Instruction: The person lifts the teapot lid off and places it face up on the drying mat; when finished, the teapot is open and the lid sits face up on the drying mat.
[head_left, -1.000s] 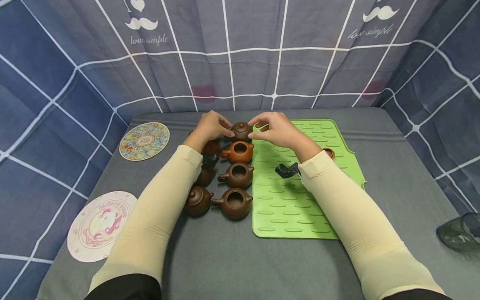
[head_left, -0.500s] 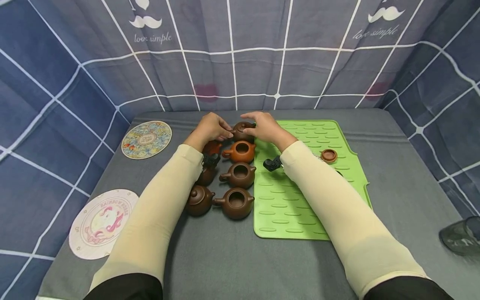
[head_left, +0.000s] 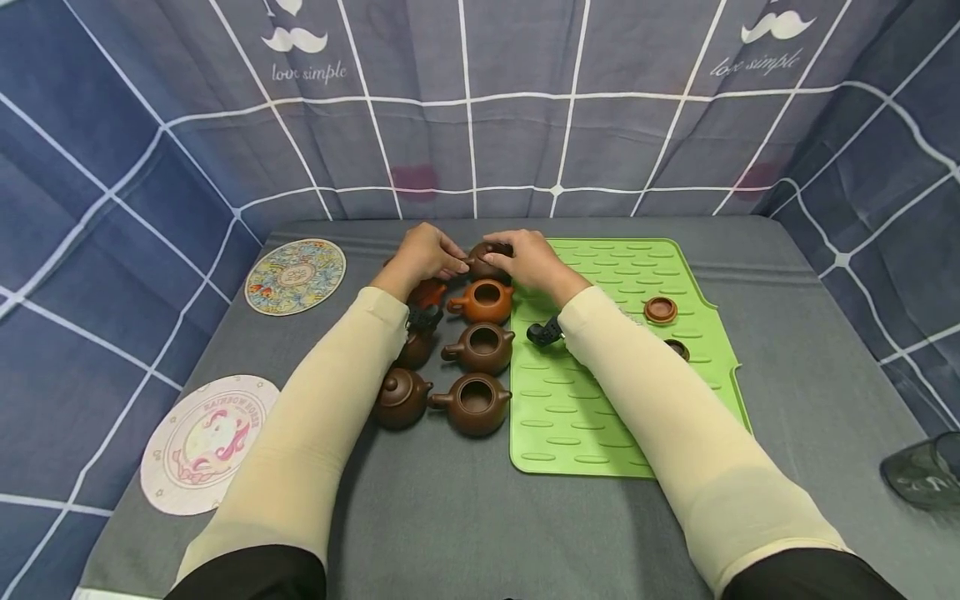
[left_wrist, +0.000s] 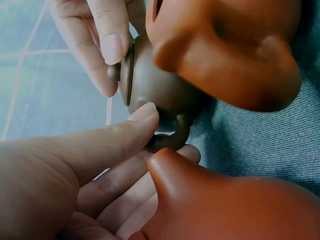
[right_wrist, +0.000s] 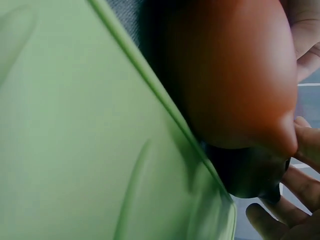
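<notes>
Pinching the handle [left_wrist: 182, 131], the left grip [head_left: 423, 255] holds the dark brown teapot [left_wrist: 161, 82] just beyond the lidless orange teapot [head_left: 487, 312]; the right grip [head_left: 534, 257] clamps its lid knob [left_wrist: 113, 73]. Right of the orange teapot lies a green mat [head_left: 547, 417].

Between the left hand [head_left: 426, 252] and right hand [head_left: 531, 262], the dark teapot [left_wrist: 162, 82] looks like smooth, matt clay; just nearer the wearer, the orange teapot [head_left: 480, 312] has a soft sheen. Beneath the right sleeve [head_left: 675, 400], the green mat [head_left: 555, 425] seems bumpy rubber; under both hands, ribbed grey cloth [left_wrist: 250, 145].
</notes>
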